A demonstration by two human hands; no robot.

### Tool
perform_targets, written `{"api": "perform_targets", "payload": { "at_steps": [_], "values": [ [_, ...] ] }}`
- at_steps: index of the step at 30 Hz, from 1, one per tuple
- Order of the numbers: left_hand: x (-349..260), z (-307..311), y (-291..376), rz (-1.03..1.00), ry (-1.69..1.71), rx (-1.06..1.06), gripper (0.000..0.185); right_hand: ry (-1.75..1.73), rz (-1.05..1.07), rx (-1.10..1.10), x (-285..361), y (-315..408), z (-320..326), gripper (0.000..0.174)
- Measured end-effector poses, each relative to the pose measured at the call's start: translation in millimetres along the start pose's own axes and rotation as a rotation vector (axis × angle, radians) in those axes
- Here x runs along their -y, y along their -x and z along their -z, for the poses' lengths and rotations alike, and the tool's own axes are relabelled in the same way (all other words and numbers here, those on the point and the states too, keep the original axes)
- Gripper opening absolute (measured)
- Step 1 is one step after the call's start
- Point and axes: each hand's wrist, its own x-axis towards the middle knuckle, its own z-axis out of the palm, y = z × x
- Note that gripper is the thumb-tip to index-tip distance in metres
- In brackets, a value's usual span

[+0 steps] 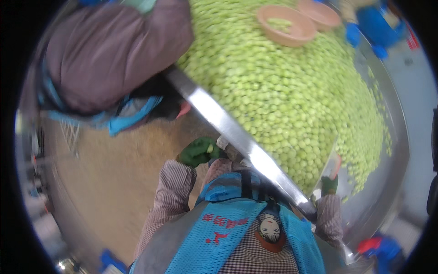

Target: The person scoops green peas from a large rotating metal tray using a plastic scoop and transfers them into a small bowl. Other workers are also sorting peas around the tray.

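Observation:
My left hand point(198, 151), in a dark green glove, is off the near side of the steel table, above the brown floor. Its fingers are closed around a small pale green piece point(210, 148). My right hand point(329, 186), also gloved in green, reaches over the table rim at the right. It grips a flat, pale scraper-like board point(327, 167) with a reddish edge, standing among the fruit. A thick layer of round, light green fruit point(273, 102) covers much of the table. Blur hides the exact kind of fruit and board.
The shiny steel rim point(236, 133) runs diagonally before me. Two pinkish-orange basins point(291, 39) point(321, 15) sit on the fruit at the far side. A person in a mauve sleeve point(102, 51) stands close at left; blue-gloved hands point(352, 34) show at far right.

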Motion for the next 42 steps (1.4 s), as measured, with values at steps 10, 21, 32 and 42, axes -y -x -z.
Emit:
{"api": "perform_targets", "payload": {
  "at_steps": [10,21,32,42],
  "values": [
    [265,134,-29,-0.037,0.776,-0.953,0.023,0.230,0.271,-0.031,62,22,-18,0.068],
    [195,110,-133,-0.130,0.507,-0.854,0.024,0.282,0.220,0.017,79,15,-41,0.066],
    [216,125,-54,0.101,0.538,-0.716,0.026,0.222,-0.030,0.144,102,9,-65,0.065],
    [50,33,-25,-0.080,-1.680,0.226,0.025,0.031,-0.333,0.508,116,28,-52,0.064]
  ]
}}
